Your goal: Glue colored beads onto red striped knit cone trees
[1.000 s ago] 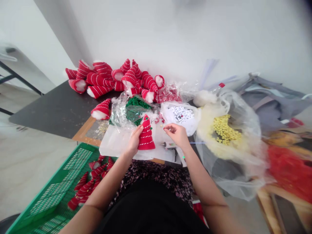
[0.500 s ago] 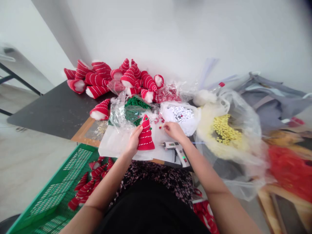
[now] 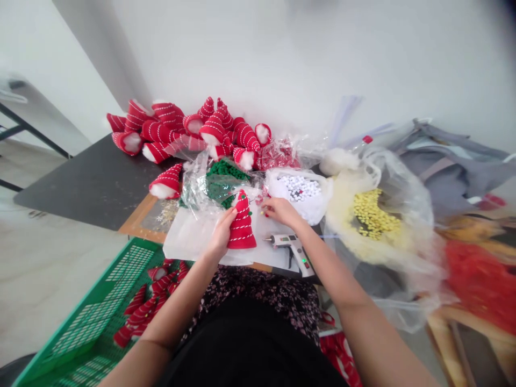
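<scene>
A red cone with white twisted stripes and small green balls (image 3: 242, 228) is held by its left edge in my left hand (image 3: 222, 231), tip pointing away from me. My right hand (image 3: 279, 210) is closed just right of the cone, fingertips together low over the white sheet (image 3: 189, 236). Small red bits lie beside those fingertips; what they pinch, if anything, is too small to name. Below the right hand a white glue gun (image 3: 293, 252) lies with its nozzle towards the cone and a green light on its handle.
Striped red cones (image 3: 161, 131) are heaped at the back. Bags of green balls (image 3: 226, 174), white balls (image 3: 300, 189) and yellow balls (image 3: 374, 215) stand around the sheet. A green basket (image 3: 86, 301) with small red pieces is at the lower left.
My right hand has moved a little left, closer to the cone, with its fingertips still together. My left hand and the cone have hardly moved.
</scene>
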`<state>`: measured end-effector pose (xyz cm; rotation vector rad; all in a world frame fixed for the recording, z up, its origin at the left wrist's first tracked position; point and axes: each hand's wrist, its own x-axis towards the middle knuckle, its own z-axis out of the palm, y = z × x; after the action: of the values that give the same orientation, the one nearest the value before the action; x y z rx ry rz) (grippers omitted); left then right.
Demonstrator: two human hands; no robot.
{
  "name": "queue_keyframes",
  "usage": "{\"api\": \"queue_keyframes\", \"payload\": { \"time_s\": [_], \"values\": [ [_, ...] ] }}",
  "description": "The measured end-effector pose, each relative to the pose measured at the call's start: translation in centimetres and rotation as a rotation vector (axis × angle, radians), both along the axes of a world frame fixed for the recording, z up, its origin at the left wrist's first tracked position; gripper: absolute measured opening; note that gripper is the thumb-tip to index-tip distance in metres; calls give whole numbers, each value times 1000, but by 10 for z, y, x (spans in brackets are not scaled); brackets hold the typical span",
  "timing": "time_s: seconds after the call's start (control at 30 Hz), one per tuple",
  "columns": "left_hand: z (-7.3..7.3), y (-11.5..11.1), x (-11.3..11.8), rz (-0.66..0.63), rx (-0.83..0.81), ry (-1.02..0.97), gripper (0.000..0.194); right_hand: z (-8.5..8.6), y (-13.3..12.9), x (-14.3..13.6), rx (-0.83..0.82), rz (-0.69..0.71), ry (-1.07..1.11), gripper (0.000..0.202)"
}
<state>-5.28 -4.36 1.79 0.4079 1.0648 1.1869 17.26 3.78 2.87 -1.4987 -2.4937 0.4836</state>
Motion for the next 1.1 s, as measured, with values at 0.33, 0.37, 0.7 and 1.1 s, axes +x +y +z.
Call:
{"api": "queue_keyframes", "payload": {
  "time_s": [0.33,0.37,0.7,1.1],
  "values": [
    [3,-1,1,-18,39,0,45,7,-9,-22,14,37,-22,19],
    [3,0,1,-21,40,-1,45,8,-10,-25,16,42,-17,20],
    [2,1,2,-17,77,11,41,46,-40,-30,156,-19,549,10],
    [8,-2,1,-32,86,-56,36,54,-57,-38,229,44,699,15]
  ]
}}
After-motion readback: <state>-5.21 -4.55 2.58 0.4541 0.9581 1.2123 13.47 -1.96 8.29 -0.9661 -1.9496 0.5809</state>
